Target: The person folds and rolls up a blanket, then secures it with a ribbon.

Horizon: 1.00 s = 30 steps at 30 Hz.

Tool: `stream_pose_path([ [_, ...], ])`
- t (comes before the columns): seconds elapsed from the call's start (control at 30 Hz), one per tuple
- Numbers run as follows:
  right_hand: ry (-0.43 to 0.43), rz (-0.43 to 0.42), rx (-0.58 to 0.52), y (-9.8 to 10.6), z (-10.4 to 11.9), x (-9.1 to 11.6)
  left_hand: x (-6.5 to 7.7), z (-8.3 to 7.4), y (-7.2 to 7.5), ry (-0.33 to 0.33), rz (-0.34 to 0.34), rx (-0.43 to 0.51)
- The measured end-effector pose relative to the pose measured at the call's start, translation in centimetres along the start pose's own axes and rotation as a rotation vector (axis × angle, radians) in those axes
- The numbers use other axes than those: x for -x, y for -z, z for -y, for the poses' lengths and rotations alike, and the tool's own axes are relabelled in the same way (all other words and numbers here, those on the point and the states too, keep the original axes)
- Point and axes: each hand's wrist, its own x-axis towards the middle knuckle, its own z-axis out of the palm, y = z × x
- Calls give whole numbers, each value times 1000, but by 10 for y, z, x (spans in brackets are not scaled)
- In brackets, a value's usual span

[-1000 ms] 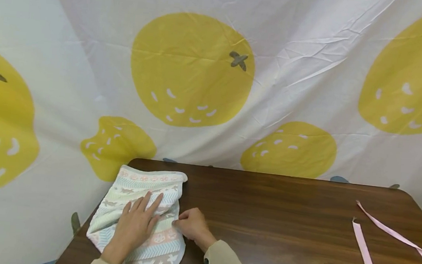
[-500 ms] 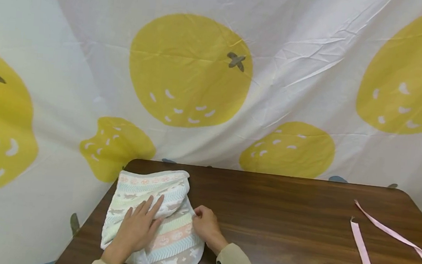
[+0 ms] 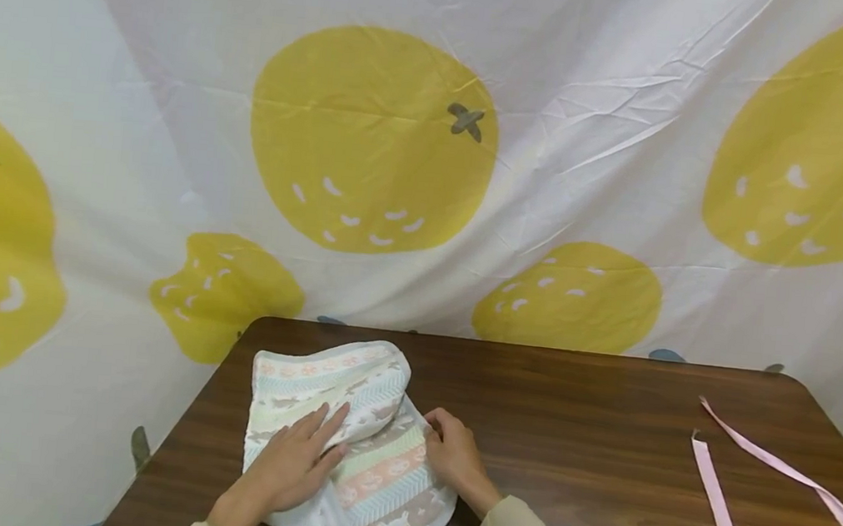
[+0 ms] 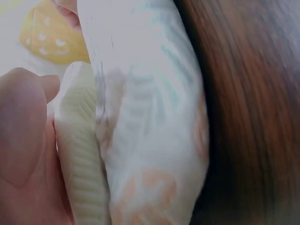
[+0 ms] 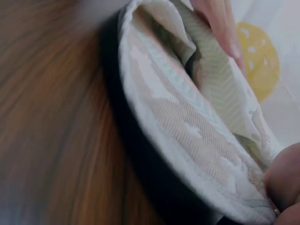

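A quilted cloth (image 3: 381, 468) with pastel stripes and animal prints lies folded over itself on the left part of the table. My left hand (image 3: 291, 460) rests on its upper layer with fingers spread and straight. At the cloth's right edge my right hand (image 3: 453, 454) pinches the border between thumb and fingers. The right wrist view shows the grey-white bound edge (image 5: 154, 131) curving up off the wood, with fingertips (image 5: 286, 183) on it at the lower right. In the left wrist view the cloth (image 4: 145, 117) bulges beside the left hand (image 4: 23, 136).
Two pink ribbons (image 3: 719, 510) lie on the right side of the brown wooden table (image 3: 564, 442). Behind the table hangs a white curtain (image 3: 536, 156) printed with yellow fruit.
The cloth has slid to the right across the table with both hands. Its lower layer shows more beyond the fold, and the right hand keeps its pinch on the edge.
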Motion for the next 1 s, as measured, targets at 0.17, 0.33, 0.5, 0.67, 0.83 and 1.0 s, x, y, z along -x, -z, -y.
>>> stream_pose_path([
  [0.17, 46, 2, 33, 17, -10, 5, -3, -6, -2, -31, 20, 5],
  [0.33, 73, -2, 74, 35, -20, 11, -9, -11, 0, -70, 9, 14],
  [0.5, 77, -6, 94, 54, -29, 16, -15, -13, 0, -113, -23, 6],
  [0.67, 67, 24, 100, 73, -41, 22, -24, -13, -1, -135, -30, -14],
  [0.83, 56, 67, 106, 91, -52, 26, -35, -8, 0, -118, -75, -26],
  [1.0, 37, 74, 117, 106, -59, 30, -45, -17, -4, -126, -52, 22],
])
